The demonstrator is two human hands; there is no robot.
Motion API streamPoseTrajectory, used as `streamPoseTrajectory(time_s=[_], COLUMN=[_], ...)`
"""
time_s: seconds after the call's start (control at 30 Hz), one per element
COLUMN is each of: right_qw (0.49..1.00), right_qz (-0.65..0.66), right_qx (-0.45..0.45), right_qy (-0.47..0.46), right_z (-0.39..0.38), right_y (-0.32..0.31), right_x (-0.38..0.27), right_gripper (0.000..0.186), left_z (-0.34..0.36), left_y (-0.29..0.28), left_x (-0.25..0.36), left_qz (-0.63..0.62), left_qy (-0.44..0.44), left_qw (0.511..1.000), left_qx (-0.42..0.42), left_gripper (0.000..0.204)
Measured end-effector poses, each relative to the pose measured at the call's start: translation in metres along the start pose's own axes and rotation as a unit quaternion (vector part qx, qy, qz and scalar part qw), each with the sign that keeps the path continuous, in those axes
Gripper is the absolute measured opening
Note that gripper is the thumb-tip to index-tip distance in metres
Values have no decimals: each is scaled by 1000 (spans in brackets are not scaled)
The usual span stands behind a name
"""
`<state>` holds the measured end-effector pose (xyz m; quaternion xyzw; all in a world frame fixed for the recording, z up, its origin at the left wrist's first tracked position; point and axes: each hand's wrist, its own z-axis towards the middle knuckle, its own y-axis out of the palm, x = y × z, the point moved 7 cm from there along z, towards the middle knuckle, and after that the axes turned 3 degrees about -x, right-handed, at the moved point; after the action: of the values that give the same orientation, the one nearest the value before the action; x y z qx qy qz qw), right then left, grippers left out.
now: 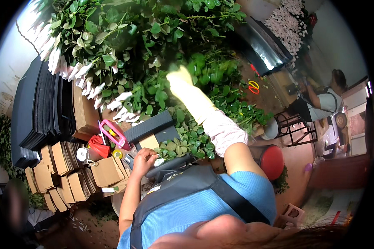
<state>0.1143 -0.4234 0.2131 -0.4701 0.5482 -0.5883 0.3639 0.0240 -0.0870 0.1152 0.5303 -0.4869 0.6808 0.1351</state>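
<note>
Your bare left hand (pixel 143 161) is at the near edge of the work, beside a bunch of leafy stems (pixel 174 148) that lies in front of your apron (pixel 176 182). Its fingers are curled with the tips close together at the leaves; whether they clamp a stem, you cannot tell from here. Your right hand (pixel 180 81), in a pale yellow glove, reaches out over the big green pile (pixel 153 31); it is blurred, so you cannot tell whether its fingers are apart or together. White-wrapped heads (pixel 82 71) stick out along the pile's left side. A dark block (pixel 149 127) lies just beyond your left hand, with cardboard pieces (pixel 78 184) to its left.
</note>
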Motion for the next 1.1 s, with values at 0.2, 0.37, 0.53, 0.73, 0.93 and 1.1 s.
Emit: streamPoseTrajectory(time_s=[0.2, 0.37, 0.53, 0.73, 0.93, 1.1], right_qw=[899, 937, 874, 912, 954, 978], right_qz=[376, 277, 103, -24, 60, 193], right_qx=[143, -86, -454, -371, 218, -70], right_qy=[-172, -195, 139, -174, -199, -46], right_z=[-68, -153, -195, -215, -53, 65], right_y=[-101, -32, 42, 54, -37, 98], right_x=[-2, 10, 67, 52, 1, 81], right_gripper=[9, 24, 35, 43, 35, 29], left_z=[0, -11, -8, -8, -10, 31], left_y=[-3, 25, 4, -1, -7, 11], left_x=[5, -78, -25, -9, 1, 22], left_qz=[-2, -152, -204, -42, -28, -20], left_qy=[-2, -137, -69, -2, -23, 38], left_qw=[1000, 979, 973, 998, 999, 999], left_qx=[1, -1, 83, 39, 29, -27], left_gripper=[15, 63, 102, 52, 47, 47])
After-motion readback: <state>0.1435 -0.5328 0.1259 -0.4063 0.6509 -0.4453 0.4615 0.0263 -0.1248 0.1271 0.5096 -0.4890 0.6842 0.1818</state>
